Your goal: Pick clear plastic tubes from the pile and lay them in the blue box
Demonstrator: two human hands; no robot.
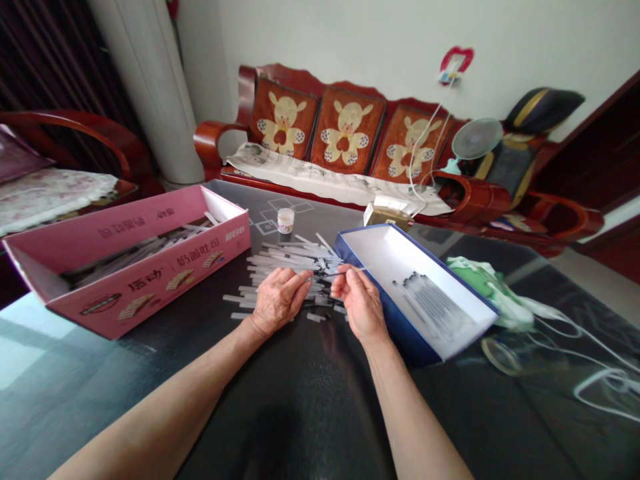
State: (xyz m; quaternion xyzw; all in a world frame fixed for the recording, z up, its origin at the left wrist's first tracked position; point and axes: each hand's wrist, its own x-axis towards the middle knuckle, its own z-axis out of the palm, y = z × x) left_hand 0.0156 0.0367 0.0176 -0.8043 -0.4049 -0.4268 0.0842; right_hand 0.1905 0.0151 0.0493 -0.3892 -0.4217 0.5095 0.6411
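A loose pile of thin clear plastic tubes lies on the dark glass-topped table. My left hand rests over the pile's near part with its fingers curled together, and anything in its grip is hidden. My right hand pinches a thin stick between thumb and fingers, just beside the left fingertips. To the right stands a white box with blue edges, holding a row of dark-tipped thin sticks. Its near wall is close to my right hand.
A pink printed carton at the left holds more thin sticks. A small white-lidded jar stands behind the pile. A small cardboard box, a green-and-white cloth and white cables lie farther along the table.
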